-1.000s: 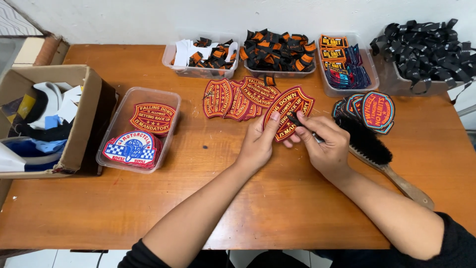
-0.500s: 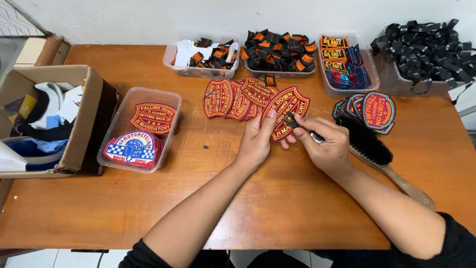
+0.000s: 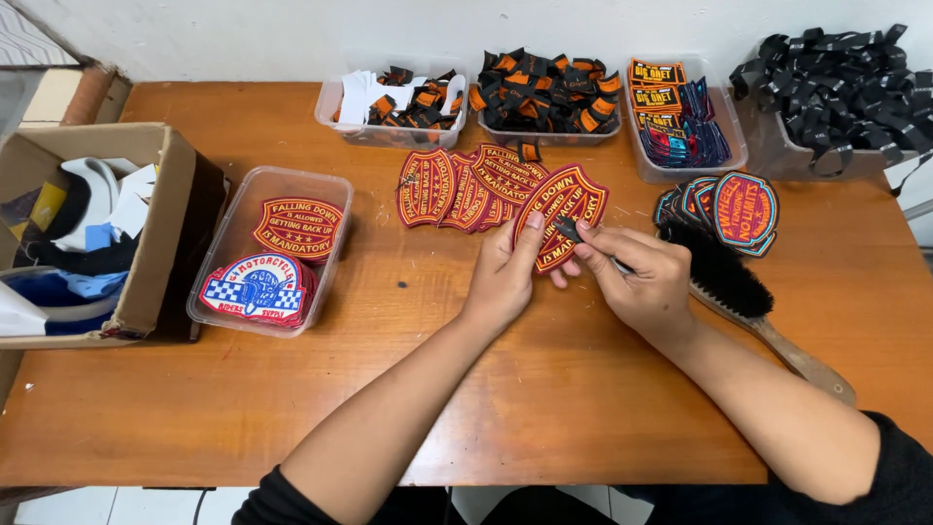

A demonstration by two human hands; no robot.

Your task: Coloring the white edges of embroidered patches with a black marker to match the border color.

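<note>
Over the middle of the wooden counter (image 3: 544, 389), the left hand (image 3: 505, 277) grasped a red shield-shaped patch (image 3: 562, 209) by its near left edge. The right hand's (image 3: 637, 277) fingers pinched a small dark tool (image 3: 569, 230) against the patch's face. A fanned row of 4 or so like patches (image 3: 457, 190) lay just to the left, and a black brush (image 3: 724, 277) lay right of the right hand.

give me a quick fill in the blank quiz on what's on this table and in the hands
1. The left hand holds a red embroidered ____ by its edge.
2. The right hand works a small dark tool at the held piece, just left of a long black ____ with a wooden handle.
3. The clear tub of finished pieces sits beside a ____ box of scraps.

Missing words: patch; brush; cardboard
</note>
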